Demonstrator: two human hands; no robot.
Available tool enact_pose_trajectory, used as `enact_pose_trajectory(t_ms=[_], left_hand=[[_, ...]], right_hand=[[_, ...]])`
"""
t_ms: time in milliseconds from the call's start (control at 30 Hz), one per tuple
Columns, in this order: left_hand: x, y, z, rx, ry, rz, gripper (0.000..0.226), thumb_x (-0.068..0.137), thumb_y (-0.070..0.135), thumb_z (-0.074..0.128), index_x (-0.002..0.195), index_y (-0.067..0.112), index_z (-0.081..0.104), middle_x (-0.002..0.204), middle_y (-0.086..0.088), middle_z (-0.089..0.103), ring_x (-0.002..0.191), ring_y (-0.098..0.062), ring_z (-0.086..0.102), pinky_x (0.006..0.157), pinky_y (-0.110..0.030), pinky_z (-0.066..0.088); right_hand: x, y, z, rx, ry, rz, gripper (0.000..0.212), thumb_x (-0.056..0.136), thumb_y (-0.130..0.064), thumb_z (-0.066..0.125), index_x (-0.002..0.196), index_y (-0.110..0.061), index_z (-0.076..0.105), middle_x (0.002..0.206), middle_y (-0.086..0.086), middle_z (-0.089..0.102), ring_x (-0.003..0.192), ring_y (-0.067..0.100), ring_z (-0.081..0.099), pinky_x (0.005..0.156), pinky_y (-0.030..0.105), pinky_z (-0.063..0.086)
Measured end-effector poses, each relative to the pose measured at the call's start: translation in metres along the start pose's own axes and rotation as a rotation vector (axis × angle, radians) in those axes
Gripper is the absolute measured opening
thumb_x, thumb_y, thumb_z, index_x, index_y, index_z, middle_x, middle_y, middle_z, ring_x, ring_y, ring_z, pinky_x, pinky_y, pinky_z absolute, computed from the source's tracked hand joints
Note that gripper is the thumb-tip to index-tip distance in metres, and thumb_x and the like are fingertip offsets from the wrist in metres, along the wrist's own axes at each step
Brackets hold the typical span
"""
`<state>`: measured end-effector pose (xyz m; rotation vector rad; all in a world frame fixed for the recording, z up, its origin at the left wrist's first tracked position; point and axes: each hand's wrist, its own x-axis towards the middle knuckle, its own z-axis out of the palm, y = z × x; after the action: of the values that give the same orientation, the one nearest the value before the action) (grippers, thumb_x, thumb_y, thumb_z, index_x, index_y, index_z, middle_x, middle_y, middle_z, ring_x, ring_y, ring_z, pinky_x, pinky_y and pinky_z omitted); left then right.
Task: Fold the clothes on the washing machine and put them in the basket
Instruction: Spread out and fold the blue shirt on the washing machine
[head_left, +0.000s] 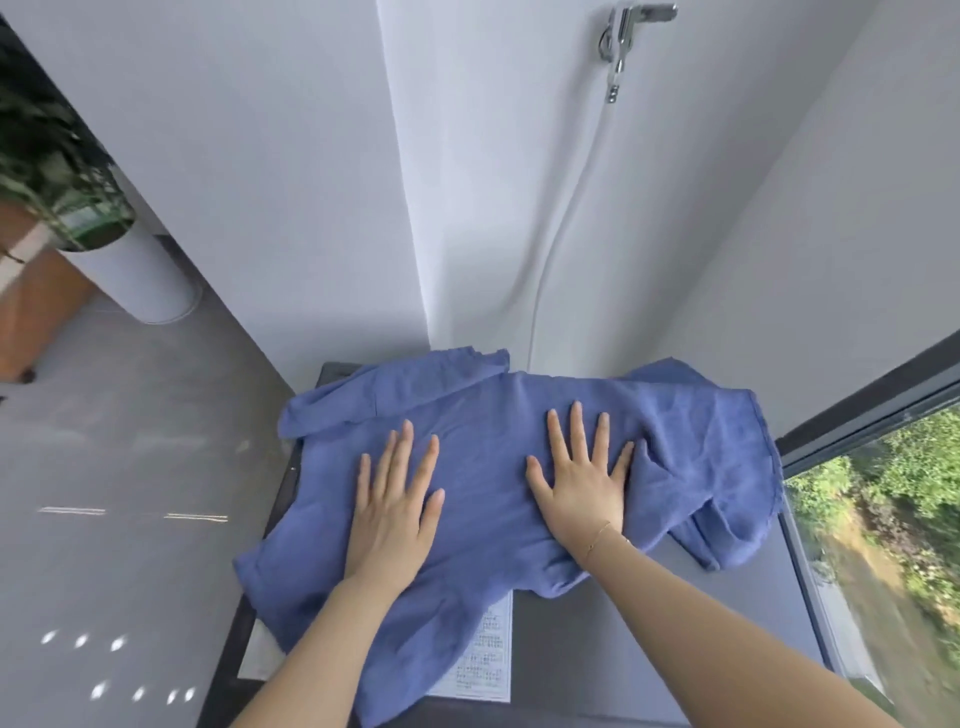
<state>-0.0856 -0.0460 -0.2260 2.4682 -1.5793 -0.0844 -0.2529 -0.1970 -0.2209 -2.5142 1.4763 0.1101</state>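
A blue shirt (493, 410) lies spread across the top of the dark grey washing machine (675, 623), its edges hanging over the left and right sides. My left hand (395, 499) lies flat on the cloth left of centre, fingers straight and spread. My right hand (584, 478) presses flat on the cloth right of centre, fingers spread too, with a thin bracelet at the wrist. No basket is in view.
A white printed label (483, 665) shows on the machine's lid under the shirt's near edge. White walls meet in a corner behind, with a tap (623, 31) and a hose. A window (883, 493) is at right. A white planter (130, 270) stands on the grey floor at left.
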Motion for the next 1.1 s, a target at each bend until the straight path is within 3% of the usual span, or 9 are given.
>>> enact_pose_trajectory(t_ms=[133,433,500,567,633,767,900,1000,1100], left_hand=[[-0.028,0.004,0.0,0.061,-0.143,-0.042,0.061,0.102,0.046,0.005,0.143,0.023,0.043,0.153,-0.009,0.033,0.139,-0.022,0.028,0.111,-0.047,0.02],[-0.072,-0.01,-0.017,0.089,-0.326,0.146,0.056,0.101,0.05,0.004,0.147,0.031,0.028,0.153,-0.004,0.034,0.141,-0.017,0.024,0.114,-0.041,0.007],[-0.078,-0.016,-0.02,0.09,-0.347,0.182,0.059,0.098,0.055,-0.003,0.149,0.036,0.022,0.157,-0.001,0.024,0.144,-0.015,0.015,0.114,-0.042,0.003],[-0.083,-0.018,-0.023,0.047,-0.307,0.184,0.067,0.088,0.065,-0.013,0.148,0.041,0.003,0.159,0.008,-0.007,0.147,-0.01,-0.007,0.115,-0.044,-0.01],[-0.088,-0.016,-0.028,-0.038,-0.33,0.088,0.064,0.09,0.062,0.002,0.15,0.04,0.0,0.156,0.011,-0.02,0.145,-0.008,-0.016,0.115,-0.046,-0.012],[-0.09,-0.013,-0.044,-0.133,-0.28,0.056,0.047,0.102,0.033,0.037,0.148,0.027,0.031,0.16,0.004,0.011,0.147,-0.015,0.009,0.119,-0.039,0.008],[-0.055,-0.003,-0.055,-0.256,-0.277,0.128,0.036,0.098,0.018,0.043,0.133,0.022,0.05,0.131,0.004,0.048,0.121,-0.017,0.045,0.101,-0.032,0.037],[-0.014,0.012,-0.054,-0.371,-0.512,0.137,0.034,0.096,0.014,0.046,0.129,0.016,0.054,0.125,-0.003,0.049,0.112,-0.018,0.052,0.101,-0.031,0.04],[0.021,0.017,-0.049,-0.331,-0.557,0.115,0.044,0.096,0.016,0.05,0.14,0.014,0.046,0.143,-0.005,0.033,0.132,-0.021,0.036,0.11,-0.028,0.029]], right_hand=[[-0.049,0.003,0.002,0.021,-0.032,0.086,0.077,0.079,-0.064,-0.009,0.151,-0.036,-0.012,0.16,-0.007,-0.018,0.145,0.03,-0.021,0.114,0.059,-0.01],[-0.169,-0.011,0.017,0.105,-0.1,0.349,0.072,0.083,-0.066,-0.005,0.148,-0.037,-0.018,0.158,-0.009,-0.024,0.145,0.03,-0.023,0.11,0.064,-0.01],[-0.183,-0.021,0.017,0.137,-0.13,0.398,0.068,0.093,-0.062,0.012,0.149,-0.036,-0.017,0.158,-0.008,-0.024,0.144,0.03,-0.024,0.11,0.065,-0.007],[-0.19,-0.029,0.015,0.202,-0.146,0.428,0.068,0.096,-0.057,0.022,0.15,-0.036,-0.014,0.158,-0.008,-0.024,0.144,0.029,-0.025,0.11,0.065,-0.008],[-0.189,-0.033,0.01,0.285,-0.152,0.455,0.07,0.095,-0.049,0.031,0.152,-0.035,-0.007,0.159,-0.007,-0.021,0.145,0.028,-0.024,0.111,0.063,-0.009],[-0.193,-0.043,0.0,0.356,-0.007,0.391,0.062,0.095,-0.03,0.041,0.152,-0.026,0.019,0.161,-0.002,-0.01,0.148,0.024,-0.011,0.119,0.046,-0.004],[-0.197,-0.047,0.0,0.348,0.016,0.283,0.055,0.096,-0.029,0.039,0.149,-0.025,0.026,0.162,-0.002,-0.002,0.149,0.02,-0.005,0.119,0.039,-0.003],[-0.207,-0.048,0.009,0.305,-0.071,0.246,0.069,0.085,-0.045,0.018,0.151,-0.023,0.025,0.162,0.001,0.005,0.149,0.024,0.005,0.119,0.044,0.006],[-0.208,-0.041,0.01,0.251,-0.027,0.227,0.07,0.08,-0.046,0.026,0.142,-0.022,0.046,0.155,0.002,0.031,0.14,0.028,0.035,0.112,0.049,0.029]])
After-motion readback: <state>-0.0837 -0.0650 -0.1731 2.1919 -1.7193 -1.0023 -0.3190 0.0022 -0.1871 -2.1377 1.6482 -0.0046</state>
